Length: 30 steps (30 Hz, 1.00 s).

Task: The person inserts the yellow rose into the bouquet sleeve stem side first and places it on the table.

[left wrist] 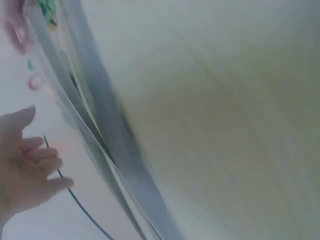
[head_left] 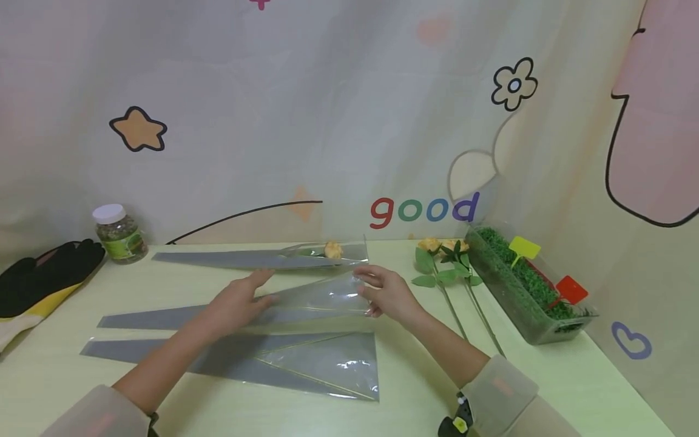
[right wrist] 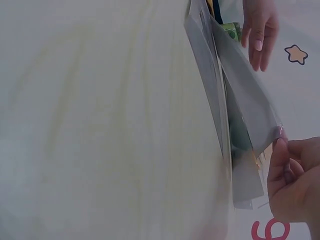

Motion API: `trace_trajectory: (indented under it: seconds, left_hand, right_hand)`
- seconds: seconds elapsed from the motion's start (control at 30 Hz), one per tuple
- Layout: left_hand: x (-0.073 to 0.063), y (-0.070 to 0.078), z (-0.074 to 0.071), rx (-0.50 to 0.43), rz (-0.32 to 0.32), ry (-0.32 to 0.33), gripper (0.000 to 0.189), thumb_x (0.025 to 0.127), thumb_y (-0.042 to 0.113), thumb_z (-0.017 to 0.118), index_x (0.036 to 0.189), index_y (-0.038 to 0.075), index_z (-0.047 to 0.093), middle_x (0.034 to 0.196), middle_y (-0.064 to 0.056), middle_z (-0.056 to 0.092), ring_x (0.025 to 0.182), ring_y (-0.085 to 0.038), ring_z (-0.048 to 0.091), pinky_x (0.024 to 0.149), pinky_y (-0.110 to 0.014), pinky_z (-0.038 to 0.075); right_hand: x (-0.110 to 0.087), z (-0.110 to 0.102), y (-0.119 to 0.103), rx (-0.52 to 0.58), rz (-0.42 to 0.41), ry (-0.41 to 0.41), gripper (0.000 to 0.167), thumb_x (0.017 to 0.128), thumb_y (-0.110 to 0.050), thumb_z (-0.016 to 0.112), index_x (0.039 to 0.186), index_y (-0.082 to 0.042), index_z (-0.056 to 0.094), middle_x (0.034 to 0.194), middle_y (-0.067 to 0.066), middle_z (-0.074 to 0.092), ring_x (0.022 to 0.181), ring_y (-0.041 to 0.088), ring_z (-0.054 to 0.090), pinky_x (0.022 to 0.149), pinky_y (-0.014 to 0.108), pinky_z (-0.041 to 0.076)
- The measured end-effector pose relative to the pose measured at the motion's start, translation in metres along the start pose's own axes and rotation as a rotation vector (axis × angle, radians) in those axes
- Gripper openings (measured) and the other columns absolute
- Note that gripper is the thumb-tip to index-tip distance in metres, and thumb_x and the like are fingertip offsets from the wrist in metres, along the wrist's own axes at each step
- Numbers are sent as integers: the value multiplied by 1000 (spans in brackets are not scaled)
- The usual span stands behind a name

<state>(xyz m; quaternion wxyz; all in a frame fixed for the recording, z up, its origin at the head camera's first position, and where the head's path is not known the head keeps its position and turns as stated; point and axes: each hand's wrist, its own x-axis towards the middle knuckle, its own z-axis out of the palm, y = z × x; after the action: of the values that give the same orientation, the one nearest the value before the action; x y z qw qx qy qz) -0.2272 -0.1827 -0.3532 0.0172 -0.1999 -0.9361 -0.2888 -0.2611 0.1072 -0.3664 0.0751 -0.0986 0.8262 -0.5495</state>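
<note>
My right hand point(head_left: 390, 295) pinches the wide end of the middle flower sleeve point(head_left: 322, 297), a tapered plastic bag with grey film and a clear front. In the right wrist view, thumb and fingertip grip the edge of the lifted sleeve point(right wrist: 250, 100). Over the same sleeve hovers my left hand point(head_left: 240, 303), its fingers loose; the left wrist view shows no hold on anything by the left hand point(left wrist: 30, 165). Behind lies a sleeve point(head_left: 218, 258) with a peach artificial flower point(head_left: 333, 249) inside. Nearer me is a flat sleeve point(head_left: 306, 364), gold lines across its clear part.
Two loose peach flowers point(head_left: 430, 244) with long green stems lie at the right. Beside them stands a clear planter point(head_left: 532, 312) of green turf with yellow and red tags. A white-lidded jar point(head_left: 121, 238) and a black-and-yellow glove point(head_left: 49, 276) are at the left.
</note>
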Motion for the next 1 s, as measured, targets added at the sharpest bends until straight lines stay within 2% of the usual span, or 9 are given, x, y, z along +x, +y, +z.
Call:
trace_trajectory:
  seconds: [0.13, 0.27, 0.63, 1.0]
  left_hand:
    - [14, 18, 14, -51, 92, -39, 59, 92, 18, 59, 138, -9, 34, 139, -31, 32, 128, -43, 30, 101, -53, 28]
    - [25, 28, 27, -74, 122, -52, 60, 91, 17, 61, 139, -7, 34, 141, -28, 32, 129, -40, 30, 103, -51, 27]
    - [44, 43, 46, -168, 96, -58, 66, 85, 20, 67, 138, -6, 36, 142, -24, 31, 131, -37, 28, 105, -47, 24]
    - [45, 47, 50, -126, 73, -31, 61, 85, 19, 68, 135, -3, 43, 138, -19, 40, 129, -34, 35, 104, -46, 28]
  right_hand:
    - [-1, 0, -2, 16, -13, 3, 38, 87, -2, 63, 123, -9, 58, 124, 11, 58, 43, 15, 52, 44, 24, 47]
    - [-2, 0, -3, 27, -13, 2, 37, 87, -2, 63, 123, -9, 58, 124, 11, 58, 43, 14, 51, 44, 23, 46]
    - [-3, -4, -2, 50, -57, -7, 39, 87, -1, 62, 125, -9, 57, 125, 11, 57, 44, 12, 50, 44, 23, 45]
    - [-3, -4, -2, 71, -70, -27, 41, 88, -1, 60, 128, -8, 54, 128, 12, 55, 44, 13, 52, 46, 22, 46]
